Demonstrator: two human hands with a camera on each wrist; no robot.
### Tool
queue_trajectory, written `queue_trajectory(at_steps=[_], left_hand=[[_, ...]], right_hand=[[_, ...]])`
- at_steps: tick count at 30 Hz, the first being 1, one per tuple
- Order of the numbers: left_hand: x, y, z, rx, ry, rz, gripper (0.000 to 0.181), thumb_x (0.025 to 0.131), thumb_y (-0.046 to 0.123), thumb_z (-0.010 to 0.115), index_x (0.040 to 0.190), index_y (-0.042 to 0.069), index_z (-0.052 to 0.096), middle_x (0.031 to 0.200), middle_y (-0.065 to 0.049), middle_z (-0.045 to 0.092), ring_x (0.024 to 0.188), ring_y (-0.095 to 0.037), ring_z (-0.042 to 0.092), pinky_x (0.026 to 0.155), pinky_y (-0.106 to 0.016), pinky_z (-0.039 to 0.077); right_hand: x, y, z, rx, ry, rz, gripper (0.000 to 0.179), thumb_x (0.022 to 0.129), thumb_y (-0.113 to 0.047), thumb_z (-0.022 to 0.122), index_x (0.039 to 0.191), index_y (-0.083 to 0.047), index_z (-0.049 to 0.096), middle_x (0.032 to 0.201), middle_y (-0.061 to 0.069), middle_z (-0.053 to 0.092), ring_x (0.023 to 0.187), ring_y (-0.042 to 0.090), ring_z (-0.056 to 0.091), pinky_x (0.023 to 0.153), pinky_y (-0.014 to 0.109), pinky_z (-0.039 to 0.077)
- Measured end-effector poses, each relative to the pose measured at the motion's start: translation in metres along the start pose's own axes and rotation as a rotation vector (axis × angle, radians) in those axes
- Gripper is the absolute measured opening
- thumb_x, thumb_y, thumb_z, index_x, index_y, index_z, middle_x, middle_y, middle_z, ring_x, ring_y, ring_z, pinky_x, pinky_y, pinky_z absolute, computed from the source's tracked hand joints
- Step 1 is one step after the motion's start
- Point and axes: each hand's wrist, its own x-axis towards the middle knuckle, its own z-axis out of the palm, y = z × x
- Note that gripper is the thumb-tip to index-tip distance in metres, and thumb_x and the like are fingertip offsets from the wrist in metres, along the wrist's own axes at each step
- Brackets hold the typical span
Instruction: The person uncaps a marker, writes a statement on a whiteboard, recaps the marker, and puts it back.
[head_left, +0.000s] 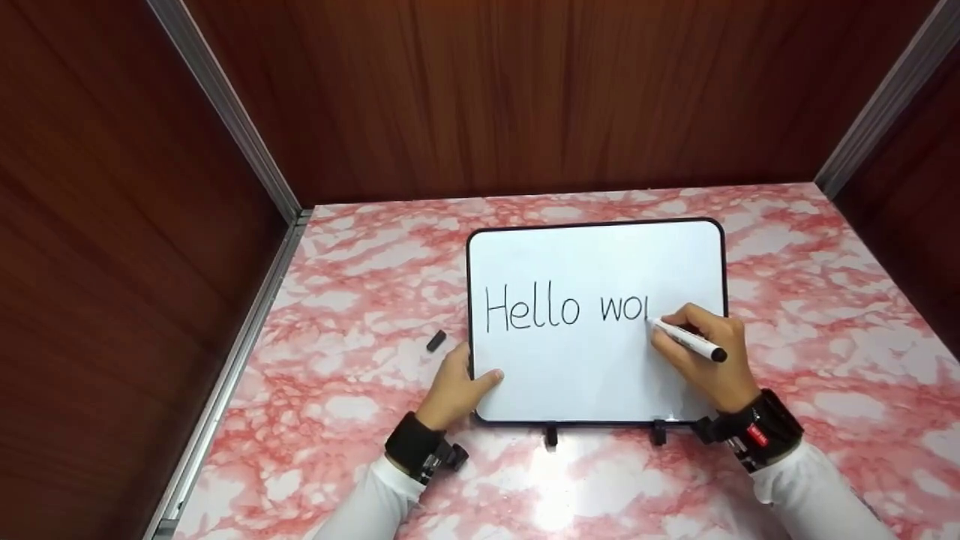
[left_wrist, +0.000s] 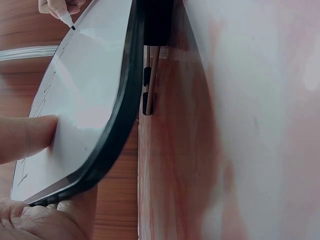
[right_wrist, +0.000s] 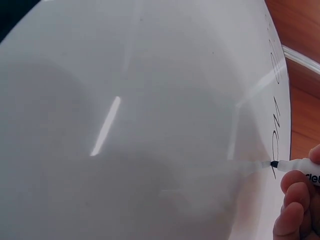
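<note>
A whiteboard (head_left: 570, 375) with a black rim leans back on small black feet, with "Hello wo" and one more short upright stroke in black across it. My left hand (head_left: 456, 386) grips its lower left edge, thumb on the front face and fingers behind, mostly hidden in the head view. In my right hand (head_left: 709, 356) a white marker (head_left: 694, 343) is pinched between thumb and fingers. The marker's black tip (right_wrist: 274, 164) meets the board at that last stroke, seen in the right wrist view. A black marker cap (head_left: 436, 340) lies on the table left of the board.
The board stands on a red and white marbled table (head_left: 360, 300). Dark wooden panels (head_left: 525, 97) enclose the back and sides, with metal strips (head_left: 232, 112) at the corners. Two black feet (head_left: 551, 435) stick out below the board's front edge.
</note>
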Motion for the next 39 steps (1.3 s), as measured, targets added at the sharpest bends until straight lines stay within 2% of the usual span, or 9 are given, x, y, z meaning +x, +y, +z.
queue_trajectory(at_steps=[7,16,27,34,39], left_hand=[[0.000,0.000,0.000,0.006,-0.001,0.004,0.044,0.083,-0.004,0.068,0.123,-0.010,0.054,0.116,-0.023,0.063,0.106,-0.031,0.060,0.094,-0.043,0.047],[0.001,-0.001,0.000,0.000,-0.001,-0.004,0.044,0.083,-0.004,0.068,0.124,-0.010,0.053,0.117,-0.023,0.063,0.107,-0.031,0.060,0.095,-0.043,0.046],[0.001,-0.002,0.001,0.026,0.004,-0.001,0.043,0.082,-0.005,0.068,0.122,-0.010,0.054,0.116,-0.022,0.063,0.105,-0.031,0.060,0.094,-0.042,0.047],[0.011,-0.037,0.008,0.016,0.010,-0.019,0.048,0.083,-0.001,0.070,0.126,-0.006,0.053,0.121,-0.019,0.062,0.109,-0.029,0.058,0.097,-0.044,0.044],[0.012,-0.043,0.007,0.016,0.018,-0.038,0.048,0.082,0.006,0.073,0.126,-0.002,0.055,0.121,-0.015,0.062,0.109,-0.025,0.059,0.098,-0.040,0.044]], right_hand=[[-0.001,-0.001,0.000,0.004,0.006,-0.006,0.021,0.064,0.011,0.076,0.068,-0.007,0.065,0.058,-0.004,0.061,0.046,0.005,0.046,0.044,0.013,0.034],[0.007,-0.008,0.000,0.015,0.026,-0.014,0.019,0.065,0.012,0.075,0.070,-0.003,0.065,0.060,-0.001,0.061,0.047,0.007,0.046,0.046,0.013,0.034],[0.012,0.006,0.002,-0.011,0.055,-0.001,0.018,0.067,0.011,0.076,0.072,-0.003,0.066,0.062,-0.001,0.064,0.050,0.007,0.049,0.048,0.013,0.036],[0.016,-0.005,-0.002,-0.002,0.071,0.012,0.015,0.069,0.012,0.074,0.072,-0.001,0.066,0.062,0.003,0.064,0.050,0.006,0.049,0.049,0.013,0.035],[0.020,-0.018,-0.006,0.010,0.087,0.013,0.015,0.069,0.013,0.073,0.072,0.001,0.066,0.061,0.004,0.063,0.049,0.006,0.048,0.049,0.013,0.034]])
